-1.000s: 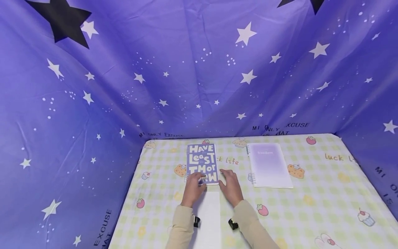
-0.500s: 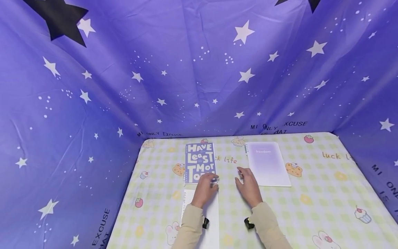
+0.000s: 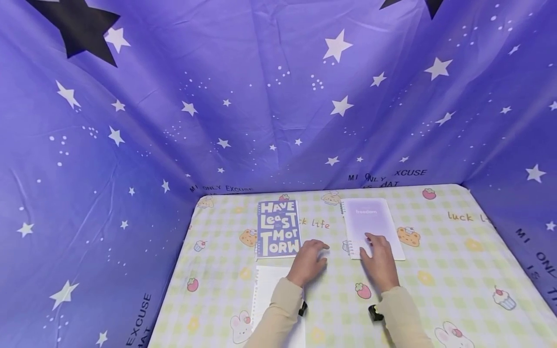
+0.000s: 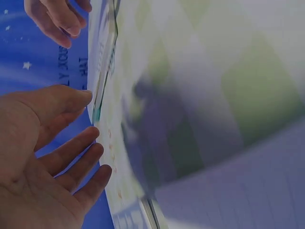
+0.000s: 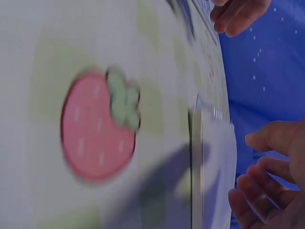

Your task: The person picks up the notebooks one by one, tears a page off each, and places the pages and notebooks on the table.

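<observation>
My right hand (image 3: 380, 261) is over the lower part of a purple spiral notebook (image 3: 370, 223) marked "freedom", its fingers loosely bent and holding nothing. From the right wrist, the notebook's near edge (image 5: 196, 167) shows beside those fingers (image 5: 257, 191). My left hand (image 3: 309, 261), also holding nothing, is just right of the lower corner of a blue spiral notebook (image 3: 278, 227) with large white lettering. Below that notebook lies a white lined spiral page (image 3: 267, 290), partly hidden under my left forearm; its ruled surface (image 4: 248, 191) fills the lower right of the left wrist view.
A green and white checked cloth (image 3: 444, 280) printed with cartoon fruit and animals covers the table. Purple curtains (image 3: 278, 96) with white stars stand behind and on both sides. Each wrist wears a small black device, such as the right one (image 3: 376, 312).
Both hands have moved right. The left has left the blue notebook's lower edge, uncovering its last line of letters. The right has gone from beside that notebook to over the purple one.
</observation>
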